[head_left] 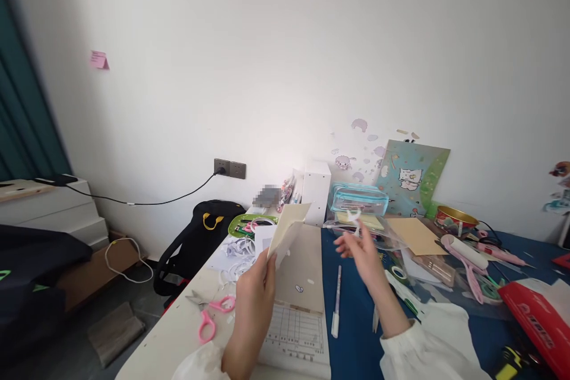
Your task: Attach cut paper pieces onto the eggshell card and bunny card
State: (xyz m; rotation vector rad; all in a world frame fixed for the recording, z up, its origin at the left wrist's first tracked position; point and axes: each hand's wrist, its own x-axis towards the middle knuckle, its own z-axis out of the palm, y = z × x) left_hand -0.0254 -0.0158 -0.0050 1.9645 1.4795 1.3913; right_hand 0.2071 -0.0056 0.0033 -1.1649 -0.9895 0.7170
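My left hand (pixel 256 288) is closed around a folded cream paper (pixel 285 231), tilted upright above the table. My right hand (pixel 360 249) is raised over the blue mat with its fingers apart. At its index fingertip shows a small curled white strip (pixel 354 215); whether it sticks to the finger cannot be made out. Below the hands lie a grey-beige board (pixel 307 267) and a printed form sheet (pixel 296 332). A white-capped pen (pixel 337 303) rests on the blue mat (pixel 351 350) between my hands. Pink-handled scissors (pixel 209 312) lie open left of my left hand.
White paper strips (pixel 238 252) pile up beside a green tray (pixel 249 224). Behind stand a white box (pixel 317 190) and a clear blue-edged pouch (pixel 360 197). At right are a tape roll (pixel 399 274), a pink lint roller (pixel 465 255) and a red packet (pixel 538 320).
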